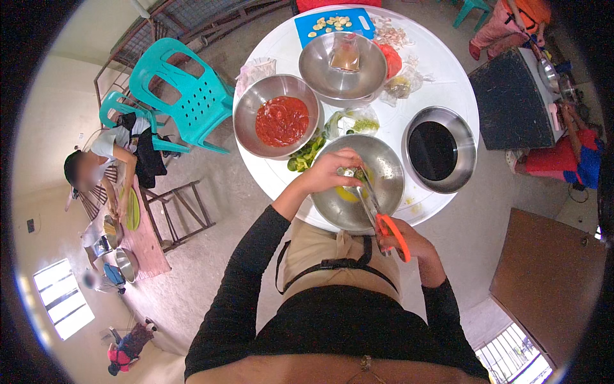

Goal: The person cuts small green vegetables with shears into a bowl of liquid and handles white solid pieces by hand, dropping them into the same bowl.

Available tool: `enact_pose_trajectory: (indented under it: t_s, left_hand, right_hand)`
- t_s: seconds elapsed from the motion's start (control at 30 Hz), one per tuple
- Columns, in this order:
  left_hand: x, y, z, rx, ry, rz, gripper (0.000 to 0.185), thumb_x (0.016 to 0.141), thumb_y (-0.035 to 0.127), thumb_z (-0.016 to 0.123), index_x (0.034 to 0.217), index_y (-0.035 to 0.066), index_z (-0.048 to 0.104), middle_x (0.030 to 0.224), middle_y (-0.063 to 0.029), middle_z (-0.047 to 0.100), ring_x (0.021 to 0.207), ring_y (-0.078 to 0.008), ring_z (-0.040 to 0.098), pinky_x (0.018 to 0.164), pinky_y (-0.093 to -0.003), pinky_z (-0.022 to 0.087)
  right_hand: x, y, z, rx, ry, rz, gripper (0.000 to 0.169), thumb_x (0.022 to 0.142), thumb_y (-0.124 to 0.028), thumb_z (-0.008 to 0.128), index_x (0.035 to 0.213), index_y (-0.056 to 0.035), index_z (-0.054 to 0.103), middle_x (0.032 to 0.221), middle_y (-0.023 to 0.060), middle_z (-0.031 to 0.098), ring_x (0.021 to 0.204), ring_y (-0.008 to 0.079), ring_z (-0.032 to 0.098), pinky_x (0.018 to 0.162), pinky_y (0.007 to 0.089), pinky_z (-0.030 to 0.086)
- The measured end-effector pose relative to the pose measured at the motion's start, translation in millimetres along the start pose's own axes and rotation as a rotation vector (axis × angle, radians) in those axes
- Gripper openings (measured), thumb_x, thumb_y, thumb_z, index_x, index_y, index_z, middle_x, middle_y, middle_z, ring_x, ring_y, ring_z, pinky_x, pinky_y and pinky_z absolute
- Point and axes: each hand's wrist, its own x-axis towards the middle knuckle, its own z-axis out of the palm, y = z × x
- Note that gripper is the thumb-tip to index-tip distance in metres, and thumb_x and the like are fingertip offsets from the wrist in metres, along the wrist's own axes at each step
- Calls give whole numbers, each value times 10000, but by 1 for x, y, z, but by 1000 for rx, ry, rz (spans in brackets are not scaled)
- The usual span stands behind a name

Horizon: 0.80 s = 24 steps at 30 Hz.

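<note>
My right hand (407, 240) grips metal kitchen tongs (368, 205) together with an orange-handled tool (395, 235), perhaps scissors; which one the fingers work is hard to tell. The tips reach over a steel bowl (388, 168) at the table's near edge. Above that bowl, my left hand (336, 170) holds a small green fruit (357, 174), seemingly a calamansi, against the tips. Yellow liquid (348, 193) lies in the bowl. Cut green fruit pieces (307, 154) are heaped left of it, and a plastic bag with green bits (364, 124) lies just behind.
On the round white table (446, 77) stand a bowl of red sauce (282, 121), a bowl of dark liquid (432, 150), a bowl holding a brown packet (345, 55), and a blue cutting board (307, 26) with sliced pieces. Teal chairs (192, 103) stand left. Other people work at tables on both sides.
</note>
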Motion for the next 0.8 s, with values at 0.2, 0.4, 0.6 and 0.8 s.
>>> enact_pose_trajectory:
  t_s: [0.2, 0.4, 0.6, 0.8]
  left_hand:
    - [-6, -31, 5, -51, -137, -180, 334, 619, 139, 706, 910, 16, 597, 919, -106, 560, 881, -238, 518, 768, -310, 404]
    - [-12, -53, 12, -74, -111, -186, 333, 655, 143, 693, 946, 16, 595, 934, -106, 559, 832, -195, 520, 733, -286, 412]
    - [-11, -58, 15, -110, -138, -237, 345, 671, 160, 689, 958, -1, 585, 952, -99, 554, 824, -169, 514, 723, -282, 409]
    - [-11, -64, 18, -133, -173, -296, 353, 686, 173, 678, 974, -3, 575, 966, -96, 554, 845, -172, 515, 746, -285, 401]
  right_hand:
    - [16, 22, -6, -70, 45, 45, 175, 765, -167, 549, 809, -14, 476, 569, 10, 485, 466, 98, 481, 410, 231, 401]
    - [19, 8, -3, -92, 138, 197, 170, 730, -138, 560, 760, -5, 458, 537, 22, 445, 423, 98, 444, 374, 241, 381]
    - [20, 10, -7, -27, 116, 236, 161, 733, -130, 559, 755, -19, 444, 532, 25, 435, 406, 100, 433, 362, 243, 375]
    - [18, 5, -1, 73, 184, 271, 163, 750, -118, 546, 750, -38, 403, 520, 16, 399, 394, 93, 400, 342, 250, 345]
